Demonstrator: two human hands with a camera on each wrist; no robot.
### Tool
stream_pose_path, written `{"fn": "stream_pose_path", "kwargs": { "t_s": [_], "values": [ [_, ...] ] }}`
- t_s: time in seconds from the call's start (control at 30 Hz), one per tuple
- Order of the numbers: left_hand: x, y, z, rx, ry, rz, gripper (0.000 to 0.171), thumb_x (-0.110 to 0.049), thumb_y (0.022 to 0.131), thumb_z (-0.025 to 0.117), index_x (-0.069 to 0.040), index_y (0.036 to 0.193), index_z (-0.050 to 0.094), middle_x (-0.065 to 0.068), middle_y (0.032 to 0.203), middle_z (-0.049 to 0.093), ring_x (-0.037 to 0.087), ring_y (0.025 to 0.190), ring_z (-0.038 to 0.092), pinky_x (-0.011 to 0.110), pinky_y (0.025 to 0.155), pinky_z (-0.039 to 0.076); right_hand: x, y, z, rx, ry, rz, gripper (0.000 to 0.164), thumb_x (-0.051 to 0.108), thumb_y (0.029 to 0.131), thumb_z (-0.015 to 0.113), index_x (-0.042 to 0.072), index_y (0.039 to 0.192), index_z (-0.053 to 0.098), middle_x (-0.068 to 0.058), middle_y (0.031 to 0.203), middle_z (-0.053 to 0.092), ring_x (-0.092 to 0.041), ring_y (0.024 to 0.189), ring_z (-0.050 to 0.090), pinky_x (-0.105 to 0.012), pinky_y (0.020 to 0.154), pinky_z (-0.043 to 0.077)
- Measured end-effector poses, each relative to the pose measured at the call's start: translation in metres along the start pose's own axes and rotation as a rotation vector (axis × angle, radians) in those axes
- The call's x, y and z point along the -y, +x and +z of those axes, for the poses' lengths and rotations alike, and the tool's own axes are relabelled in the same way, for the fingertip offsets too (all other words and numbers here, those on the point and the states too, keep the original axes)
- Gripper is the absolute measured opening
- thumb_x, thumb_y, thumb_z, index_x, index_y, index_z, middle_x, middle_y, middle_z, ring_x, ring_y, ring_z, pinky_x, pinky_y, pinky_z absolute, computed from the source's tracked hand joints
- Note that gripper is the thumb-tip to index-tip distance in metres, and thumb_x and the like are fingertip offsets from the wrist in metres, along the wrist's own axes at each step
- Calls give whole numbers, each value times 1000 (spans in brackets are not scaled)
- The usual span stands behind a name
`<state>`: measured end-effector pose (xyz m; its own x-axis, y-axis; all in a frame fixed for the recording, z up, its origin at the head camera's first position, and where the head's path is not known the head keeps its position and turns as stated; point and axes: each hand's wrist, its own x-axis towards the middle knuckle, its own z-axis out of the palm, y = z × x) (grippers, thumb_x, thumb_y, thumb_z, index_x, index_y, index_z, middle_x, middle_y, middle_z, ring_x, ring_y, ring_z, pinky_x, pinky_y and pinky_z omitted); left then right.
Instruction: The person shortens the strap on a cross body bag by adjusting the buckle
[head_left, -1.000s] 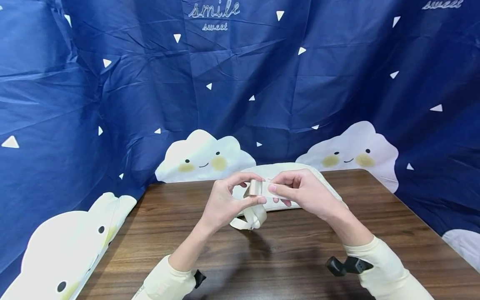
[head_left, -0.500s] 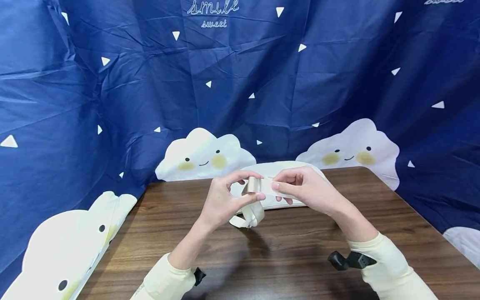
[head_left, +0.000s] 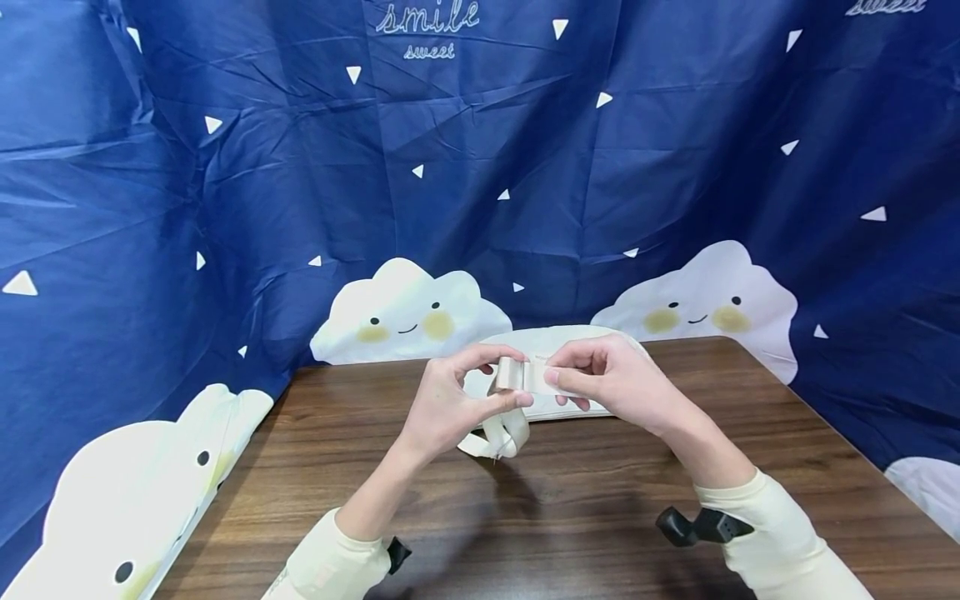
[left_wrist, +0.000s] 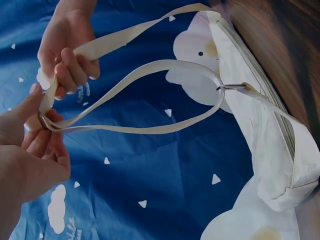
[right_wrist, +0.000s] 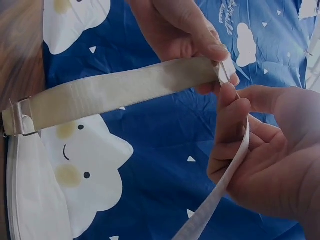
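Observation:
A white bag lies on the table beyond both hands. Its cream strap rises from the bag to the hands, and another part of it makes a long loop through a metal ring on the bag. With thumb and fingers, my left hand grips the strap's slider buckle by its edges. My right hand pinches the flat strap just right of the buckle, thumb in front. In the right wrist view, a strap length trails down past the right fingers.
The brown wooden table spreads below the hands. Behind it hangs a blue curtain printed with clouds and triangles. A black wrist camera is worn on the right sleeve, another on the left.
My right hand has shifted slightly to the right, showing a little more strap beside the buckle. The left hand keeps its grip almost in place.

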<state>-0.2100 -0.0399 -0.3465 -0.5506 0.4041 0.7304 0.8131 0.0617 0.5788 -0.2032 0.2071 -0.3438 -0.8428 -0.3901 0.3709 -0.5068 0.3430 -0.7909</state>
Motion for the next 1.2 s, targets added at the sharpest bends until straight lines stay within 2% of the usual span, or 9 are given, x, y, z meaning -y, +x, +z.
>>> {"fn": "stream_pose_path", "kwargs": {
  "t_s": [0.03, 0.2, 0.27, 0.4, 0.6, 0.73, 0.9, 1.2],
  "values": [
    [-3, 0, 0, 0, 1, -2, 38, -1, 74, 90, -4, 109, 75, 2, 98, 74, 18, 89, 61, 31, 80, 49, 0, 0, 1, 1, 3, -1, 16, 24, 97, 73, 10, 89, 74, -8, 66, 60, -20, 53, 51, -29, 42, 30],
    [14, -2, 1, -7, 52, 4, 39, -12, 75, 93, -12, 110, 76, -6, 96, 73, 15, 87, 61, 31, 77, 49, 0, 1, 5, -6, 29, 2, 15, 23, 97, 72, 10, 89, 73, -8, 64, 57, -23, 56, 52, -30, 45, 33],
    [22, -2, 2, -10, 75, 17, 40, -18, 76, 93, -16, 112, 76, -10, 96, 72, 14, 86, 61, 30, 75, 49, 0, 1, 5, -26, 23, 1, 14, 23, 97, 73, 12, 87, 73, -8, 63, 55, -23, 56, 51, -30, 45, 33],
    [28, -2, 3, -8, 95, 65, 39, -24, 77, 92, -19, 112, 76, -12, 97, 71, 14, 84, 61, 28, 71, 48, -1, 0, 6, -40, 16, 15, 17, 25, 96, 74, 12, 85, 72, -8, 62, 55, -20, 54, 49, -30, 43, 32],
    [30, -3, 4, -14, 128, 101, 38, -23, 77, 92, -19, 112, 76, -15, 101, 72, 10, 84, 63, 26, 70, 48, 1, 1, 8, -17, 11, 21, 19, 26, 97, 72, 9, 88, 73, -6, 64, 57, -19, 53, 48, -27, 43, 33],
    [30, -3, 4, -17, 138, 101, 39, -23, 77, 93, -19, 112, 76, -15, 101, 71, 11, 83, 63, 27, 69, 48, 1, 1, 8, -24, 19, 9, 15, 25, 97, 72, 12, 89, 74, -7, 63, 57, -24, 52, 47, -28, 42, 29],
    [31, -4, 5, -13, 143, 89, 39, -23, 76, 93, -19, 111, 76, -16, 98, 70, 12, 81, 61, 27, 69, 48, 1, 1, 9, -18, 27, 5, 12, 23, 97, 72, 15, 89, 73, -7, 64, 57, -20, 52, 47, -28, 41, 29],
    [34, -5, 7, -12, 131, 86, 40, -22, 76, 93, -20, 112, 75, -16, 100, 71, 10, 83, 61, 27, 70, 49, 1, 2, 14, -21, 72, -9, 11, 21, 98, 71, 14, 90, 75, -7, 64, 56, -19, 53, 46, -28, 43, 31]
  ]
}}
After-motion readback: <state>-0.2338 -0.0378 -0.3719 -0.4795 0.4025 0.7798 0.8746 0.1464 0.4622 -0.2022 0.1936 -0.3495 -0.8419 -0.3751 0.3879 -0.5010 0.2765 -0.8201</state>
